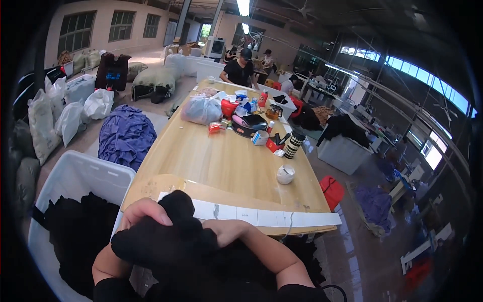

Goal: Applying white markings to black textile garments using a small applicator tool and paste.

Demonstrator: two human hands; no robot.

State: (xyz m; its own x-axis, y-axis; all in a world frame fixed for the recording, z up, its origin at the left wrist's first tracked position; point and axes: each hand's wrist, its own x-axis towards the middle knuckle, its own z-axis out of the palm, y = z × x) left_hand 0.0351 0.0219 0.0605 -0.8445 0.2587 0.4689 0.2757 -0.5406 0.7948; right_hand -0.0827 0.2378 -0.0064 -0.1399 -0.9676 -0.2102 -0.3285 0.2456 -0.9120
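Observation:
A bunched piece of black cloth (166,236) hangs between my hands at the table's near edge; its exact kind cannot be made out. My left hand (143,211) is closed on its upper left side, the thumb lying over the fabric. At the right side my right hand (229,231) grips the same cloth, its fingertips hidden in the folds. Just beyond the cloth a strip of white paper (246,215) with marks runs along the near edge of the wooden table (216,161).
Left of the table stands a white plastic bin (100,168) with black cloth, and behind it a purple cloth pile (126,136). A white jar (285,174), a patterned bottle (294,145) and a plastic bag (201,109) are on the table. Another person (239,70) is at the far end.

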